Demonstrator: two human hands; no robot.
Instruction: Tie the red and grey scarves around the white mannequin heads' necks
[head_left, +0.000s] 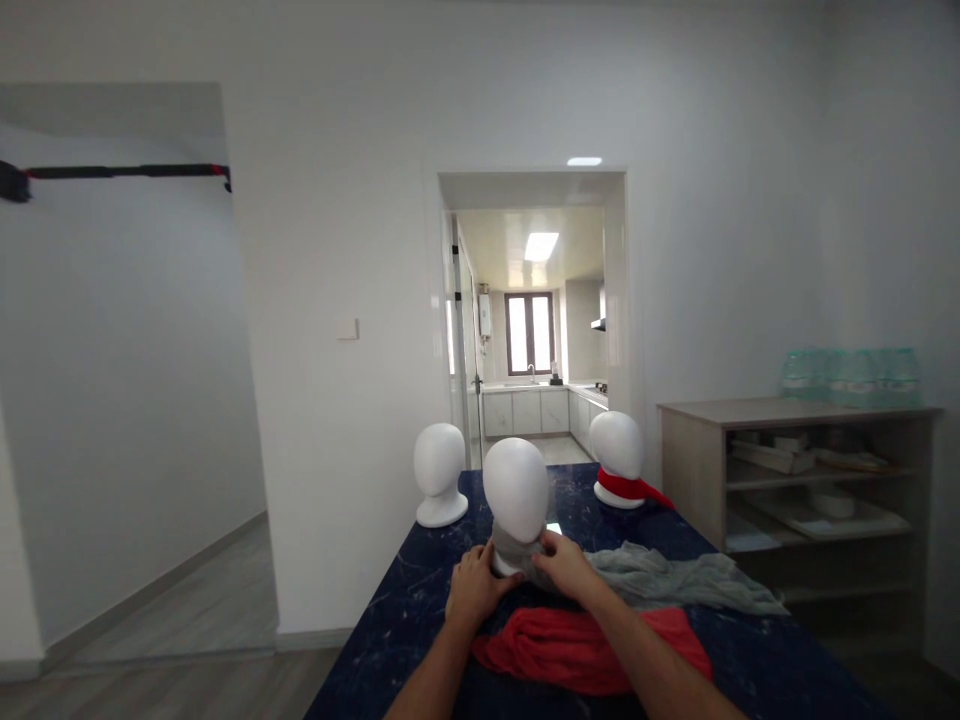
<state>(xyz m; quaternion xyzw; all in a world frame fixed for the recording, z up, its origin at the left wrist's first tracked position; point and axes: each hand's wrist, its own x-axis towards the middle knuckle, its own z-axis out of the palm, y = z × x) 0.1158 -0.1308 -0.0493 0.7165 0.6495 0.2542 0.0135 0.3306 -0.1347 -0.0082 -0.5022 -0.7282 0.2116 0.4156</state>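
Note:
A white mannequin head [515, 488] stands in the middle of the dark blue marbled table [420, 590]. A grey scarf [660, 577] is wrapped around its neck and trails off to the right across the table. My left hand [474, 587] grips the scarf at the left side of the neck. My right hand [564, 565] grips it at the right side of the neck. A red scarf [577, 650] lies bunched on the table under my forearms.
Two more white mannequin heads stand farther back: a bare one [439, 472] at the left and one with a red scarf [618, 455] at the right. A wooden shelf unit [795, 470] with water bottles on top stands right of the table. A doorway leads to a kitchen.

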